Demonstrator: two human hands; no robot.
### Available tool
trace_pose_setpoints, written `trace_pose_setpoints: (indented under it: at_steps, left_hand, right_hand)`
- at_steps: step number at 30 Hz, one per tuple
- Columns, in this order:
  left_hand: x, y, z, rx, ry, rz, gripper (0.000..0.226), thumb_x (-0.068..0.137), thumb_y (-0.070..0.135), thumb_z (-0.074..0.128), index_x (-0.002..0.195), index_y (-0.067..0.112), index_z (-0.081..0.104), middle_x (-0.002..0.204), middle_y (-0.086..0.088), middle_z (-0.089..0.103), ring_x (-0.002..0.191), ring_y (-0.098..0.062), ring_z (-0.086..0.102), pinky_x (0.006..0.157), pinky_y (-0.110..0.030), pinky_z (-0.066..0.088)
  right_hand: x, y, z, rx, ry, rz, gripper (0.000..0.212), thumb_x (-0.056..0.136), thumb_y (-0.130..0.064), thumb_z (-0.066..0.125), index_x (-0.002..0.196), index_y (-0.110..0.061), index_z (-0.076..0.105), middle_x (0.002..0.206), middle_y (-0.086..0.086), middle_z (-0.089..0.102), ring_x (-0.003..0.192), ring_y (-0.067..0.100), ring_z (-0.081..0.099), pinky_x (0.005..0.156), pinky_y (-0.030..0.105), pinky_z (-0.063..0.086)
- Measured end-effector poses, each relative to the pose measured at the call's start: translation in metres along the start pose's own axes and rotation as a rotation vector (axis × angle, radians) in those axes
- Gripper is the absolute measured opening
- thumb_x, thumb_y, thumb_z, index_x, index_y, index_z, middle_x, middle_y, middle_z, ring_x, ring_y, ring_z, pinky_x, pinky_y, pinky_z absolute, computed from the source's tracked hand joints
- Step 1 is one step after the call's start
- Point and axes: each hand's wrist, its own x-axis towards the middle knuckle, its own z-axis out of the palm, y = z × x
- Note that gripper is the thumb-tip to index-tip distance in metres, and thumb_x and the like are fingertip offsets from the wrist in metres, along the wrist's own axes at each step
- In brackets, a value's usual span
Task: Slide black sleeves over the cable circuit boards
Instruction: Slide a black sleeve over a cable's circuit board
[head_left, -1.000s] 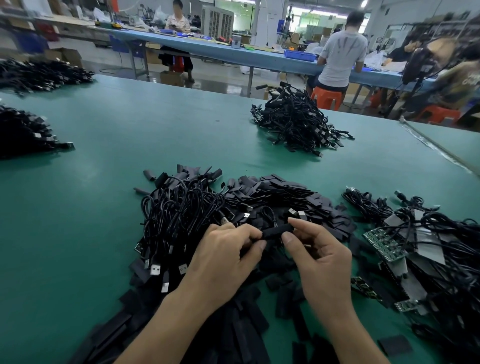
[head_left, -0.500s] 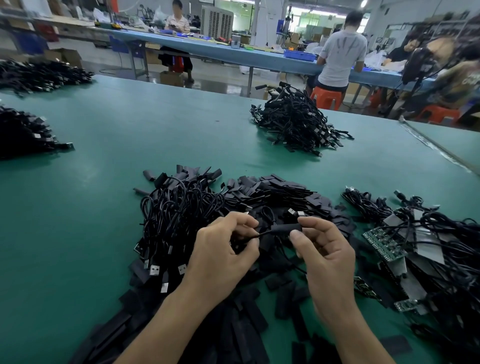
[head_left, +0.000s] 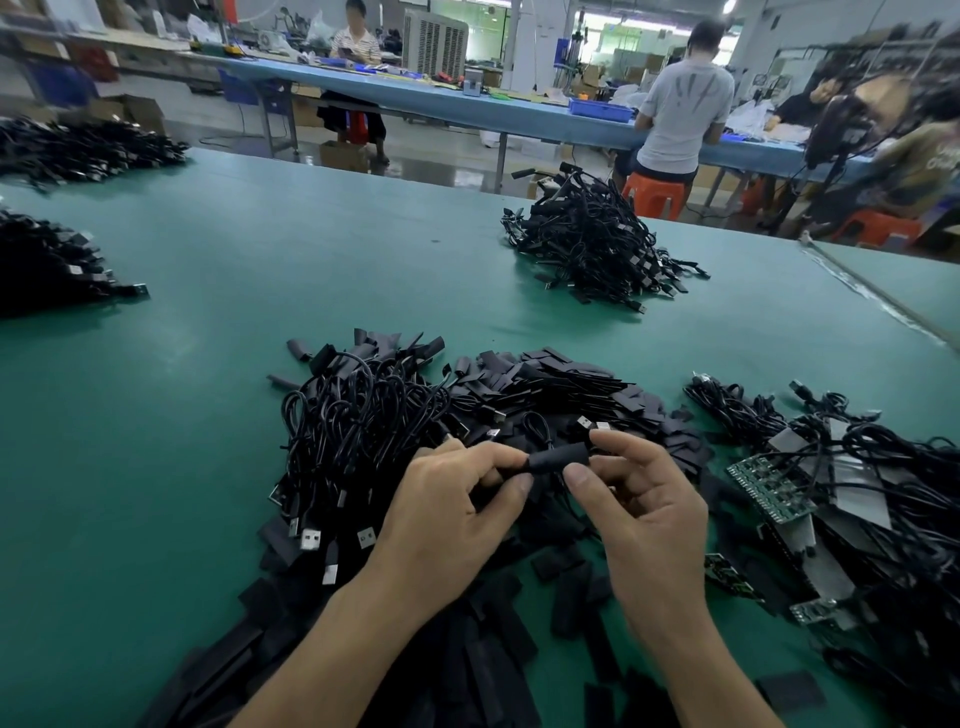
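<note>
Factory assembly floor (long workbenches (head_left: 519, 111), cable piles (head_left: 587, 249), seated workers (head_left: 356, 78)).

Worktop (head_left: 208, 374): plain teal-green. Held sleeve (head_left: 558, 460): matte black. Loose sleeves (head_left: 571, 384): same black. Cables (head_left: 358, 415): black, with silver plugs (head_left: 310, 539). Circuit boards (head_left: 769, 486): green, with rows of pale dots. Stools (head_left: 655, 195): orange. Far bench (head_left: 415, 98): blue. Seated person's shirt (head_left: 358, 44): striped, probably dark on white; blurred.

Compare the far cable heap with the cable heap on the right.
The far heap shows no bare boards; the right heap shows green circuit boards. The far heap is mounded up; the right heap sprawls to the frame edge. Both are black cables on the green table.
</note>
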Motion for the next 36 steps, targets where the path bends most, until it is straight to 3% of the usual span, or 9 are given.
trace_pose_setpoints:
  at_steps: [12, 19, 22, 28, 36]
  left_hand:
    - [0.0008, 0.0001, -0.0017, 0.011, -0.034, 0.044, 0.021, 0.092, 0.025, 0.061, 0.107, 0.031, 0.075, 0.058, 0.018, 0.053, 0.063, -0.01, 0.052, 0.067, -0.033, 0.045]
    - [-0.0008, 0.003, -0.0013, 0.023, -0.027, 0.017, 0.015, 0.088, 0.031, 0.064, 0.095, 0.028, 0.077, 0.059, 0.012, 0.059, 0.067, -0.011, 0.055, 0.073, -0.021, 0.04]
    - [-0.0006, 0.0042, -0.0013, 0.029, -0.015, 0.007, 0.015, 0.086, 0.035, 0.066, 0.093, 0.028, 0.077, 0.061, 0.014, 0.056, 0.075, -0.009, 0.055, 0.075, -0.021, 0.041]
    - [-0.0013, 0.0024, -0.0018, 0.046, -0.026, -0.001, 0.02, 0.083, 0.043, 0.068, 0.094, 0.029, 0.076, 0.064, 0.017, 0.05, 0.072, -0.007, 0.053, 0.078, -0.021, 0.04]
    - [-0.0006, 0.0016, 0.0003, 0.005, 0.053, -0.012, 0.012, 0.083, 0.035, 0.07, 0.091, 0.027, 0.074, 0.063, 0.019, 0.052, 0.068, -0.008, 0.053, 0.071, -0.028, 0.045]
  right_hand:
    - [-0.0018, -0.0023, 0.0023, 0.026, -0.018, -0.027, 0.023, 0.075, -0.022, 0.075, 0.097, -0.028, 0.074, 0.085, 0.001, 0.074, 0.073, 0.009, 0.068, 0.069, 0.018, 0.055]
    - [-0.0013, -0.0023, 0.001, -0.006, 0.042, -0.04, 0.022, 0.075, -0.023, 0.076, 0.097, -0.028, 0.074, 0.084, -0.002, 0.074, 0.073, 0.008, 0.069, 0.069, 0.016, 0.054]
    - [0.0, 0.0007, 0.0003, -0.055, 0.068, -0.048, 0.02, 0.08, -0.012, 0.077, 0.093, -0.026, 0.074, 0.084, -0.007, 0.075, 0.074, 0.006, 0.071, 0.069, 0.014, 0.054]
    - [0.0009, 0.0039, 0.0007, -0.08, 0.075, 0.012, 0.024, 0.083, -0.004, 0.075, 0.09, -0.027, 0.075, 0.082, -0.008, 0.076, 0.076, 0.006, 0.071, 0.068, 0.013, 0.053]
    - [-0.003, 0.0006, 0.005, 0.048, 0.013, 0.178, 0.016, 0.078, -0.016, 0.079, 0.087, -0.03, 0.079, 0.084, -0.001, 0.077, 0.078, 0.013, 0.074, 0.068, 0.016, 0.055]
